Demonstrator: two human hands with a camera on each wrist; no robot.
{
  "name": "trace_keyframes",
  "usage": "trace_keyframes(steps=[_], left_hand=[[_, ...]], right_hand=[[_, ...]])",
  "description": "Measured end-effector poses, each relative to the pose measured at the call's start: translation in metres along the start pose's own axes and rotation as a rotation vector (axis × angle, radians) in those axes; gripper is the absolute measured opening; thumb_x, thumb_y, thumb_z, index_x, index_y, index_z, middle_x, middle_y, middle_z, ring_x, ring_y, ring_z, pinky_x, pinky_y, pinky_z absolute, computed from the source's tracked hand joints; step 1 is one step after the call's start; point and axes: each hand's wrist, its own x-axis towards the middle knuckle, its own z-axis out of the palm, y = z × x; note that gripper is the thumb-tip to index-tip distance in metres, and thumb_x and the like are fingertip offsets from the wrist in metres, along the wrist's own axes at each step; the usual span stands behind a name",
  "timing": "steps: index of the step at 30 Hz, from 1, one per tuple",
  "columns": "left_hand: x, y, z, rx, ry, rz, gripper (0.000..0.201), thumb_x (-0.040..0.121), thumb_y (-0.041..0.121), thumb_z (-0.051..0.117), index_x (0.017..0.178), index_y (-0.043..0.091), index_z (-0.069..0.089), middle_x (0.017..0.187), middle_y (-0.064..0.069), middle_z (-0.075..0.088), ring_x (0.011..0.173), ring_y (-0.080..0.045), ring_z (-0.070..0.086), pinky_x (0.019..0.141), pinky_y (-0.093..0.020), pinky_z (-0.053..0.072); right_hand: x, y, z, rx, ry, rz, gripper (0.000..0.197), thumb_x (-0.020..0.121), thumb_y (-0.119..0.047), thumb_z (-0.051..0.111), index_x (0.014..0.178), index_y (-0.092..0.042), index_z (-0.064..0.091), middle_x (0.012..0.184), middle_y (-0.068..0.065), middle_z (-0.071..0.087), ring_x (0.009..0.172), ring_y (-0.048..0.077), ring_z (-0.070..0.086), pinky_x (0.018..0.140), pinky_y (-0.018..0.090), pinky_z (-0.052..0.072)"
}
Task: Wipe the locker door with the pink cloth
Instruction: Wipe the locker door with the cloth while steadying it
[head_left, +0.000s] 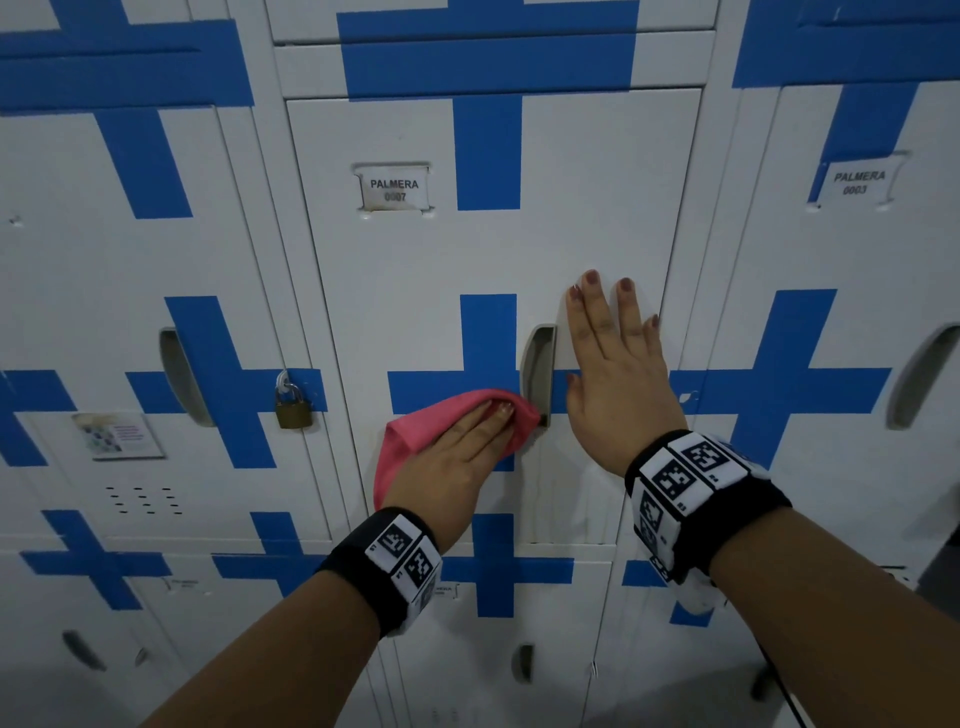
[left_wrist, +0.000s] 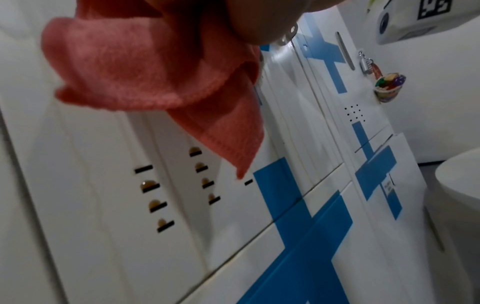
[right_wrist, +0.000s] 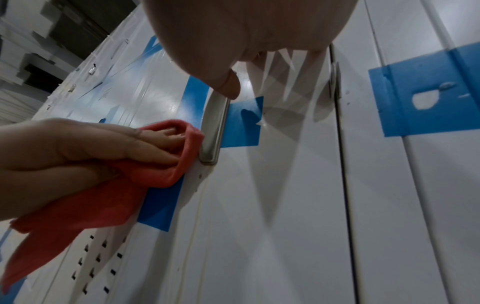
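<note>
The white locker door (head_left: 415, 270) with blue cross tape carries a label reading PALMERA 0007 (head_left: 394, 189). My left hand (head_left: 493, 415) presses the pink cloth (head_left: 415, 431) against the door just left of the recessed grey handle (head_left: 537, 374). The fingers lie along the cloth and the thumb is tucked under, holding it. From the left wrist the cloth (left_wrist: 145, 72) hangs bunched below the palm. The right wrist view has the cloth (right_wrist: 85, 205) curling over the left fingertips beside the handle (right_wrist: 214, 127). My right hand (head_left: 608, 322) lies flat on the door right of the handle, fingers straight.
A brass padlock (head_left: 293, 408) hangs on the neighbouring locker to the left, which has a sticker (head_left: 117, 435) and vent slots (head_left: 143, 500). More lockers stand to the right and below. A keychain charm (left_wrist: 388, 87) hangs on a farther locker.
</note>
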Motion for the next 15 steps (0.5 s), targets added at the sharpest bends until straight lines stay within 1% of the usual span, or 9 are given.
trace_keyframes(steps=[3,6,9,10,11,12,13,14,15], left_hand=[[-0.007,-0.003,0.001,0.01,-0.032,0.004,0.088,0.046,-0.01,0.08,0.127,0.011,0.055,0.133,-0.005,0.054,0.123,-0.022,0.051,0.099,-0.039,0.039],[-0.015,-0.006,-0.002,0.002,-0.075,-0.014,0.086,0.044,-0.004,0.085,0.124,0.014,0.058,0.131,-0.003,0.057,0.122,-0.021,0.052,0.095,-0.037,0.039],[-0.025,-0.006,0.0,-0.02,-0.127,-0.113,0.09,0.046,0.0,0.086,0.129,0.013,0.053,0.136,-0.004,0.051,0.128,-0.02,0.04,0.096,-0.04,0.041],[-0.029,-0.004,-0.001,-0.046,-0.139,-0.178,0.094,0.051,0.003,0.086,0.135,0.013,0.045,0.143,-0.004,0.042,0.133,-0.021,0.031,0.1,-0.041,0.037],[-0.032,-0.003,-0.003,-0.085,-0.132,-0.258,0.098,0.059,0.006,0.083,0.141,0.014,0.03,0.15,-0.003,0.026,0.137,-0.02,0.018,0.106,-0.041,0.028],[-0.036,-0.004,-0.005,-0.156,-0.117,-0.351,0.1,0.068,0.009,0.078,0.143,0.018,0.013,0.152,0.001,0.007,0.139,-0.018,0.002,0.111,-0.04,0.015],[-0.039,-0.005,-0.01,-0.243,-0.071,-0.449,0.097,0.076,0.01,0.072,0.141,0.023,0.0,0.15,0.007,-0.007,0.139,-0.014,-0.01,0.113,-0.037,0.005],[-0.041,-0.006,-0.015,-0.346,-0.013,-0.543,0.094,0.081,0.008,0.065,0.139,0.026,-0.006,0.148,0.012,-0.013,0.137,-0.011,-0.016,0.114,-0.036,0.0],[-0.042,-0.008,-0.018,-0.432,0.053,-0.625,0.091,0.084,0.004,0.06,0.139,0.028,-0.008,0.147,0.015,-0.015,0.137,-0.008,-0.017,0.115,-0.037,0.0]], right_hand=[[0.0,0.001,0.0,-0.009,-0.002,0.0,0.084,0.085,-0.011,0.046,0.15,-0.017,-0.007,0.155,-0.004,-0.02,0.142,0.024,-0.02,0.115,0.049,-0.002],[0.001,0.001,0.0,-0.014,-0.004,0.0,0.083,0.086,-0.011,0.046,0.15,-0.017,-0.007,0.156,-0.003,-0.019,0.142,0.023,-0.02,0.115,0.048,-0.003],[0.0,0.001,0.0,-0.012,-0.009,0.004,0.084,0.086,-0.012,0.046,0.149,-0.018,-0.009,0.155,-0.004,-0.021,0.141,0.022,-0.022,0.115,0.047,-0.004],[0.0,0.001,0.0,-0.01,-0.011,0.005,0.084,0.086,-0.012,0.046,0.149,-0.018,-0.009,0.155,-0.005,-0.021,0.141,0.022,-0.023,0.115,0.047,-0.005],[0.0,0.001,-0.001,-0.008,-0.013,0.005,0.084,0.086,-0.011,0.045,0.149,-0.018,-0.01,0.155,-0.005,-0.022,0.141,0.022,-0.023,0.115,0.047,-0.005],[0.0,0.0,-0.001,-0.008,-0.016,0.004,0.084,0.086,-0.011,0.045,0.149,-0.019,-0.01,0.154,-0.005,-0.022,0.141,0.022,-0.023,0.114,0.047,-0.005],[0.0,0.0,-0.001,-0.007,-0.018,0.004,0.084,0.087,-0.011,0.045,0.149,-0.019,-0.011,0.154,-0.005,-0.023,0.141,0.022,-0.024,0.114,0.046,-0.006],[0.0,0.0,-0.001,-0.005,-0.018,0.004,0.084,0.087,-0.011,0.044,0.149,-0.019,-0.012,0.154,-0.005,-0.023,0.141,0.022,-0.024,0.114,0.046,-0.006],[0.0,0.0,-0.001,-0.004,-0.019,0.005,0.084,0.087,-0.011,0.044,0.148,-0.019,-0.012,0.154,-0.005,-0.023,0.141,0.022,-0.024,0.114,0.046,-0.007]])
